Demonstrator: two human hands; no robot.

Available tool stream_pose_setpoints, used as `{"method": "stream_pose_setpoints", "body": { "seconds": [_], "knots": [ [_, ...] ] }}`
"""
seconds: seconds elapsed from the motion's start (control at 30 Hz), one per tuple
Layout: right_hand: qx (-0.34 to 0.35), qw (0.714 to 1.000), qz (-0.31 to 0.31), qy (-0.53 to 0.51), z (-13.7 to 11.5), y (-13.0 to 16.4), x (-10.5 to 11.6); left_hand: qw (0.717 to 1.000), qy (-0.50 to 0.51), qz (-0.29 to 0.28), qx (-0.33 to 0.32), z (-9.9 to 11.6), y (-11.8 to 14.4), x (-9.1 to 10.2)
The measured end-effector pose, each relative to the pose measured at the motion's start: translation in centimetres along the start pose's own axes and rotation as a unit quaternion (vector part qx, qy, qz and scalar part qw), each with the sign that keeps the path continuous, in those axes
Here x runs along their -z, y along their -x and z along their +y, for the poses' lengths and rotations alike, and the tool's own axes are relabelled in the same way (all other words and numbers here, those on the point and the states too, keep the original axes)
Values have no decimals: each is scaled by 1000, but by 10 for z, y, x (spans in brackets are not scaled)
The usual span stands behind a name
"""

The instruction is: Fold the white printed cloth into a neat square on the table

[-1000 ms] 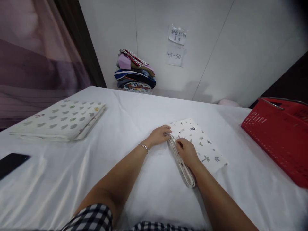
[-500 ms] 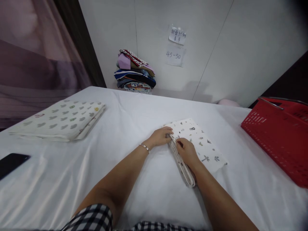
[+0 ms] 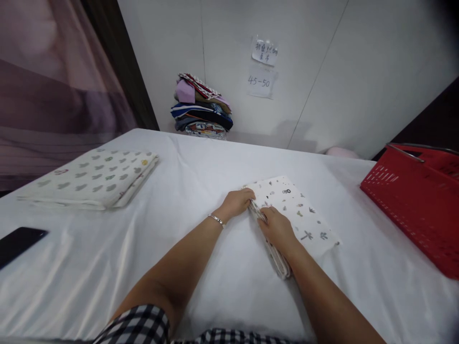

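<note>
A white cloth (image 3: pixel 299 210) with small grey and coloured prints lies in front of me, its near side folded into a thick, layered edge. At the far end of that edge, my left hand (image 3: pixel 237 201) is closed on the layers, a bracelet on its wrist. Around the middle of the same edge my right hand (image 3: pixel 278 228) grips the folds, thumb on the near side and fingers over the printed top. The near end of the folded edge sticks out below my right hand. Part of the cloth is hidden behind both hands.
A second folded cloth (image 3: pixel 89 179) with grey shapes lies at the left of the white-covered table (image 3: pixel 172 258). A black phone (image 3: pixel 21 243) is at the left edge. On the right stands a red basket (image 3: pixel 416 205). Stacked fabrics (image 3: pixel 202 107) rise by the wall.
My right hand has shifted slightly and now wraps further round the folded edge. My left hand's fingers have closed more tightly on the far end. The cloth stays nearly in place.
</note>
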State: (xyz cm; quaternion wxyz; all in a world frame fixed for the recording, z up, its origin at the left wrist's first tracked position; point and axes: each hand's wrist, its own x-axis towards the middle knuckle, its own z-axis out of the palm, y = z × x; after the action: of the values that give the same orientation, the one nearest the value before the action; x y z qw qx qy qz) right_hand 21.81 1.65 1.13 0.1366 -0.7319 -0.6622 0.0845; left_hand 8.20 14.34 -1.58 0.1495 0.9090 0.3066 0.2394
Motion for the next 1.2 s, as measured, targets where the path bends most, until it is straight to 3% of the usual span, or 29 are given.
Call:
{"method": "stream_pose_setpoints", "body": {
  "seconds": [0.4, 0.77, 0.93, 1.2],
  "knots": [
    [46, 995, -35, 79, -5, 5, 5, 994, 72, 36, 77, -5, 5, 4],
    [61, 991, -39, 113, -13, 8, 3, 966, 211, 54, 140, -15, 2, -3],
    [59, 996, 4, 68, -8, 5, -2, 958, 255, 75, 107, -20, 2, -10],
    [34, 990, 75, -113, 9, -6, -9, 956, 273, 62, 87, -21, -1, -11]
  ]
}}
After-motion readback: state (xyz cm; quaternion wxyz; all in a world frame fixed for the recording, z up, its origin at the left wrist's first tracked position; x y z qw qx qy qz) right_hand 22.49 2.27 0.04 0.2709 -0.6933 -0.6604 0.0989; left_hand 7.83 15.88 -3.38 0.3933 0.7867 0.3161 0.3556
